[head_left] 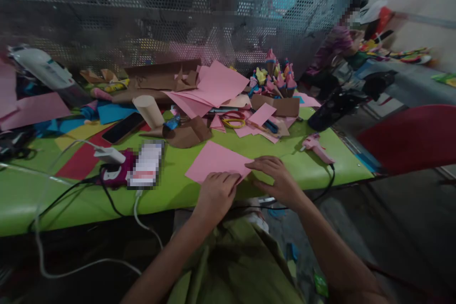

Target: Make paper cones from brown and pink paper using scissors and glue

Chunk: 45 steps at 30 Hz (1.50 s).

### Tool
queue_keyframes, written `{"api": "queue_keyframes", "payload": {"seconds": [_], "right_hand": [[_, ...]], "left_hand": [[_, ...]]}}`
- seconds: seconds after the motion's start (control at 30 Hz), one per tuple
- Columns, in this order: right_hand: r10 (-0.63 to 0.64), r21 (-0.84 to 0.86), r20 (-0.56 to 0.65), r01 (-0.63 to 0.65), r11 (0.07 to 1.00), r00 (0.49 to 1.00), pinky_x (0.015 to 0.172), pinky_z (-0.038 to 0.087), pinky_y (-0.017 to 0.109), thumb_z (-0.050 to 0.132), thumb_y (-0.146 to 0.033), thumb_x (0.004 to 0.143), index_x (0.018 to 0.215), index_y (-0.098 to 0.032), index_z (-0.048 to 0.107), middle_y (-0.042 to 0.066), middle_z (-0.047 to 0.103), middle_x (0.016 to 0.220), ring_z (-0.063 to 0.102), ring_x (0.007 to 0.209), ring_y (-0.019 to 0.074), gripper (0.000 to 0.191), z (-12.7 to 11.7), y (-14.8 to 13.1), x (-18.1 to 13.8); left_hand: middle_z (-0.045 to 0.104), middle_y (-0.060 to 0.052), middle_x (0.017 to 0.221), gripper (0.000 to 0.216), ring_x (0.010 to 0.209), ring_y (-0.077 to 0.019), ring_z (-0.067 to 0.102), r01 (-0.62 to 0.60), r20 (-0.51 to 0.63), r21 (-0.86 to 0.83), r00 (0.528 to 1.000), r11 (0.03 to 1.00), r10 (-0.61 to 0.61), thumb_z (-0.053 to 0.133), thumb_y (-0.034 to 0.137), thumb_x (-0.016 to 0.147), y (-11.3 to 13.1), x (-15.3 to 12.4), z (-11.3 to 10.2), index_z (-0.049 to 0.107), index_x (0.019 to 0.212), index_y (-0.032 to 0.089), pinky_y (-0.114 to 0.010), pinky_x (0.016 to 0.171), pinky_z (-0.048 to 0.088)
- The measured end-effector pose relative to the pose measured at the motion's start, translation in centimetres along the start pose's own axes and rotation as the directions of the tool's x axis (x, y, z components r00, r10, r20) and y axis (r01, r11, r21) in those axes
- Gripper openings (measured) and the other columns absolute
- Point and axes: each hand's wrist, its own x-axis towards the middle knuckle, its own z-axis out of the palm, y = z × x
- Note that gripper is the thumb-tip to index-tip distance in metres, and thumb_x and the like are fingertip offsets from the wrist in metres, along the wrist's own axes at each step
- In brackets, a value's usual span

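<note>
A pink sheet of paper (217, 157) lies on the green table in front of me, one corner turned to the right. My left hand (218, 194) is closed over the sheet's near edge, fingers together and pressed down on it; the thumb is mostly hidden. At the right corner, the fingertips of my right hand (277, 178) touch the paper. Those fingers are stretched out, with the thumb apart below them.
A pink glue gun (316, 148) lies on the right of the green table (178, 199). To the left are a phone (147, 164) and a purple power socket (119, 171) with cables. Behind lie pink sheets (221, 83), scissors (233, 120) and paper cones (280, 78). Another person (329, 50) sits at far right.
</note>
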Motion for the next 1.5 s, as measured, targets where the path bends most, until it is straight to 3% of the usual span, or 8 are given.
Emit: {"api": "queue_keyframes", "payload": {"seconds": [0.17, 0.27, 0.37, 0.47, 0.6, 0.9, 1.2, 1.5], "right_hand": [[0.053, -0.035, -0.061, -0.055, 0.998, 0.997, 0.093, 0.047, 0.047, 0.055, -0.01, 0.085, 0.091, -0.026, 0.074, 0.005, 0.078, 0.098, 0.067, 0.102, 0.0253, 0.025, 0.9, 2.3, -0.8], [0.095, 0.005, -0.078, -0.094, 0.996, 0.992, 0.091, 0.048, 0.045, 0.057, -0.016, 0.09, 0.09, -0.024, 0.071, 0.006, 0.077, 0.098, 0.068, 0.101, 0.025, 0.016, 0.9, 3.1, -1.0], [0.131, 0.048, -0.071, -0.127, 0.991, 0.989, 0.088, 0.049, 0.042, 0.059, -0.023, 0.093, 0.093, -0.024, 0.07, 0.006, 0.077, 0.097, 0.07, 0.097, 0.0239, 0.012, 0.9, 3.4, -1.1], [0.187, 0.052, -0.075, -0.183, 0.982, 0.98, 0.085, 0.051, 0.04, 0.059, -0.027, 0.094, 0.096, -0.023, 0.07, 0.006, 0.076, 0.094, 0.069, 0.092, 0.0236, 0.011, 1.0, 3.7, -1.0], [0.231, 0.002, -0.104, -0.232, 0.973, 0.967, 0.084, 0.049, 0.041, 0.059, -0.028, 0.095, 0.103, -0.022, 0.069, 0.008, 0.076, 0.096, 0.068, 0.094, 0.0248, 0.014, 1.0, 3.9, -0.7], [0.299, -0.133, -0.062, -0.305, 0.943, 0.952, 0.086, 0.044, 0.041, 0.058, -0.024, 0.096, 0.107, -0.022, 0.068, 0.007, 0.075, 0.105, 0.063, 0.095, 0.026, 0.015, 1.2, 3.4, 0.8], [0.345, -0.204, -0.055, -0.349, 0.915, 0.937, 0.081, 0.042, 0.04, 0.055, -0.024, 0.098, 0.11, -0.023, 0.067, 0.008, 0.072, 0.104, 0.059, 0.095, 0.0264, 0.017, 1.7, 2.9, 1.0], [0.337, -0.189, -0.09, -0.348, 0.918, 0.937, 0.077, 0.043, 0.042, 0.049, -0.027, 0.1, 0.11, -0.024, 0.067, 0.009, 0.071, 0.102, 0.058, 0.092, 0.0271, 0.02, 2.1, 3.2, 0.8]], "left_hand": [[0.071, -0.008, 0.124, 0.049, 0.114, -0.0263, 0.063, 0.043, 0.196, -0.079, 0.98, 0.996, -0.027, 0.073, 0.032, 0.085, -0.7, 0.1, -0.6, 0.061, 0.132, 0.024, -0.043, 0.096, 0.049], [0.065, -0.008, 0.135, 0.048, 0.124, -0.0267, 0.056, 0.04, 0.262, -0.084, 0.965, 0.996, -0.016, 0.072, 0.025, 0.084, -1.8, 0.2, -1.1, 0.062, 0.131, 0.025, -0.045, 0.102, 0.046], [0.069, -0.006, 0.126, 0.03, 0.118, -0.0227, 0.059, 0.05, 0.246, -0.155, 0.969, 0.987, -0.01, 0.062, 0.017, 0.09, -2.5, 0.6, -1.4, 0.068, 0.118, 0.024, -0.039, 0.101, 0.047], [0.073, -0.006, 0.104, 0.016, 0.101, -0.0203, 0.064, 0.154, 0.2, -0.174, 0.973, 0.973, -0.118, 0.053, 0.018, 0.095, -2.7, 1.3, -1.4, 0.069, 0.095, 0.021, -0.033, 0.088, 0.049], [0.064, -0.002, 0.082, 0.025, 0.076, -0.0176, 0.061, 0.309, 0.147, -0.063, 0.943, 0.949, -0.298, 0.048, 0.024, 0.098, -2.7, 2.4, -1.1, 0.057, 0.075, 0.021, -0.029, 0.069, 0.044], [0.065, -0.007, 0.085, 0.02, 0.085, -0.0225, 0.063, 0.296, 0.085, 0.251, 0.942, 0.921, -0.326, 0.048, 0.022, 0.095, -2.8, 3.5, -0.8, 0.063, 0.083, 0.02, -0.033, 0.073, 0.048], [0.065, -0.007, 0.097, 0.019, 0.082, -0.0196, 0.064, 0.319, 0.122, 0.324, 0.919, 0.89, -0.374, 0.047, 0.026, 0.095, -3.1, 4.1, -1.0, 0.064, 0.089, 0.019, -0.031, 0.068, 0.046], [0.063, -0.007, 0.09, 0.017, 0.076, -0.0193, 0.063, 0.295, 0.089, 0.298, 0.938, 0.908, -0.334, 0.046, 0.026, 0.095, -3.6, 4.2, -0.8, 0.058, 0.084, 0.02, -0.03, 0.064, 0.046]]}}
